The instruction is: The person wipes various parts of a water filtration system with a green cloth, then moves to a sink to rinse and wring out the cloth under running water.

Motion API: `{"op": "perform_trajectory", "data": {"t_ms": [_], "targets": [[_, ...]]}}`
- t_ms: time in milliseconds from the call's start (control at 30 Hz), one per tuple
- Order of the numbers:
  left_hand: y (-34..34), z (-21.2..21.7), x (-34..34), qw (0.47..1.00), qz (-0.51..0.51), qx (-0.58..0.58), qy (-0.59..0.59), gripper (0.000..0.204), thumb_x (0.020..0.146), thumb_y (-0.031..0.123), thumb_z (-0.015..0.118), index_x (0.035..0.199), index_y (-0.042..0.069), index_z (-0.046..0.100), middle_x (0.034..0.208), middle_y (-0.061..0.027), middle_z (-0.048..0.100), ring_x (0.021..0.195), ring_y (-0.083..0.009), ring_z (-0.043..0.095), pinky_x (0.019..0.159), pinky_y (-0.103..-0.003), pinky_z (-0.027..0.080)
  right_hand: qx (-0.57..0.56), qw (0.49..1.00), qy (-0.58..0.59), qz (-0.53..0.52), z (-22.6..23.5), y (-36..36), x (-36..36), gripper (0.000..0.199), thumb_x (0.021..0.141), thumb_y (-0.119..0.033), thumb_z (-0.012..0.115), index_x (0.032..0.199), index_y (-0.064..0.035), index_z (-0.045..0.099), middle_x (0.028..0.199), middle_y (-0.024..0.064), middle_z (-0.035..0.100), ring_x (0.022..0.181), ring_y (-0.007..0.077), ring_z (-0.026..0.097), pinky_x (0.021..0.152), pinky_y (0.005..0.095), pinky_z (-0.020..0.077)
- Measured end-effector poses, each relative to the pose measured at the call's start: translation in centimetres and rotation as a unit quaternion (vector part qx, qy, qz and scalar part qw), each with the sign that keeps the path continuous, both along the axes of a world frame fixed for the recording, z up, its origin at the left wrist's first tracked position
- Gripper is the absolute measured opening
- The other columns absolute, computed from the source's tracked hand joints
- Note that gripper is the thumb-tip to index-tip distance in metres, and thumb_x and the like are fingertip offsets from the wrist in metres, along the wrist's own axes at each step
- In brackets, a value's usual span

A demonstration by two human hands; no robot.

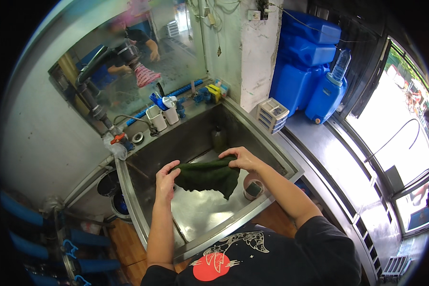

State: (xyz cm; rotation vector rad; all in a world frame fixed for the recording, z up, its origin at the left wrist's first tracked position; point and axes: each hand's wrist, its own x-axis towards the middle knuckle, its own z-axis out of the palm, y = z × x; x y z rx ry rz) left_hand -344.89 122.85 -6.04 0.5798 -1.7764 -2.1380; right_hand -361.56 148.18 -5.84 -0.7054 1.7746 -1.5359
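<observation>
A dark green cloth (207, 177) hangs stretched between my two hands, above the metal sink (198, 217). My left hand (166, 180) pinches its left upper corner between thumb and fingers. At the opposite upper corner, my right hand (241, 158) grips the cloth the same way. The lower edge droops free and looks uneven. Near my right forearm, a pinkish round container (253, 186) with something dark and square at it stands inside the sink. A dark bottle (218, 136) is at the sink's far corner.
Along the sink's back ledge stand white holders (156, 118) with brushes, and a red-handled valve (119, 138) sits on the pipe. A small drawer box (272, 115) and large blue jugs (298, 81) are on the right. Black buckets (120, 205) stand left of the sink.
</observation>
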Motion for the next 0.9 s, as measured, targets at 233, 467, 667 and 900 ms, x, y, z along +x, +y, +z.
{"op": "perform_trajectory", "data": {"t_ms": [233, 467, 667, 900], "targets": [[1.2, 0.2, 1.1, 0.882, -0.056, -0.437, -0.165, 0.075, 0.053, 0.006, 0.08, 0.124, 0.002, 0.057, 0.106, -0.0146, 0.054, 0.101, -0.0301, 0.056, 0.09, -0.036, 0.046, 0.133, 0.953, 0.216, 0.167, -0.5, 0.8, 0.0, 0.053, 0.056, -0.011, 0.077, 0.108, -0.0038, 0.067, 0.09, 0.0124, 0.068, 0.085, 0.0231, 0.064, 0.078, 0.0313, 0.0495], [1.9, 0.2, 0.9, 0.874, -0.002, -0.459, -0.157, 0.056, 0.058, 0.002, 0.078, 0.112, 0.008, 0.066, 0.102, -0.0136, 0.063, 0.099, -0.0315, 0.06, 0.09, -0.039, 0.046, 0.189, 0.916, 0.352, 0.041, -2.9, 1.0, -0.6, 0.061, 0.052, -0.006, 0.079, 0.112, -0.0127, 0.066, 0.108, 0.0197, 0.051, 0.105, 0.0353, 0.05, 0.094, 0.0375, 0.0441], [2.6, 1.3, 0.7, 0.897, 0.034, -0.429, -0.102, 0.05, 0.058, -0.001, 0.076, 0.107, 0.008, 0.067, 0.101, -0.0123, 0.063, 0.095, -0.0291, 0.061, 0.085, -0.036, 0.047, 0.308, 0.899, 0.313, -0.003, -1.5, 1.1, -1.6, 0.078, 0.048, -0.015, 0.087, 0.119, -0.0032, 0.057, 0.103, 0.0231, 0.059, 0.098, 0.0365, 0.057, 0.089, 0.0383, 0.0481], [3.8, 2.0, 0.8, 0.908, 0.077, -0.409, -0.053, 0.046, 0.06, -0.003, 0.072, 0.105, 0.007, 0.066, 0.095, -0.0101, 0.061, 0.09, -0.0259, 0.061, 0.082, -0.034, 0.048, 0.235, 0.966, 0.103, 0.039, -0.3, 1.4, -2.2, 0.067, 0.053, -0.006, 0.079, 0.117, -0.004, 0.059, 0.101, 0.0157, 0.061, 0.096, 0.0236, 0.058, 0.081, 0.0295, 0.0479]]}}
